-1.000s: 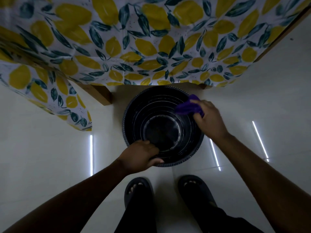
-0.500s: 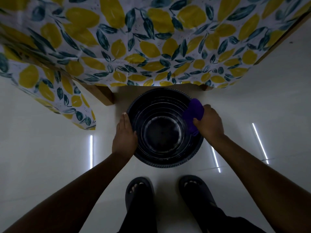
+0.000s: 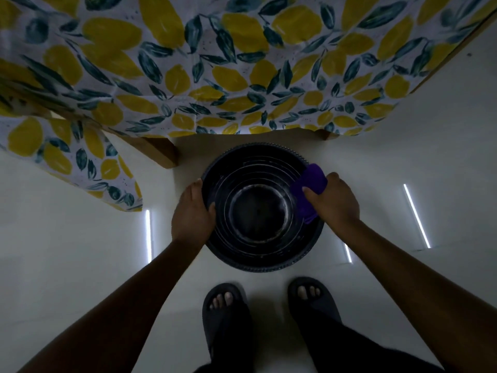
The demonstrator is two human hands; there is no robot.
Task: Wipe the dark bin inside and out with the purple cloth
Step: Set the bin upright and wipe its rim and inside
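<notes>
Lower-draped purple cloth (image 3: pixel 309 193) over scuffed bin (image 3: pixel 258 249) rim

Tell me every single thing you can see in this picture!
bin: one, dark, on the floor in the middle, open at the top
cloth: one, purple, draped over the bin's right rim
tablecloth: one, white with yellow lemons and dark green leaves, hanging down behind the bin
table leg: one clearly seen, brown wood, left of the bin
floor: white, shiny, with thin streaks of reflected light
slippers: two, dark, on the feet below the bin
left hand: one, gripping the bin's left rim
right hand: one, pressing the cloth on the right rim
</notes>
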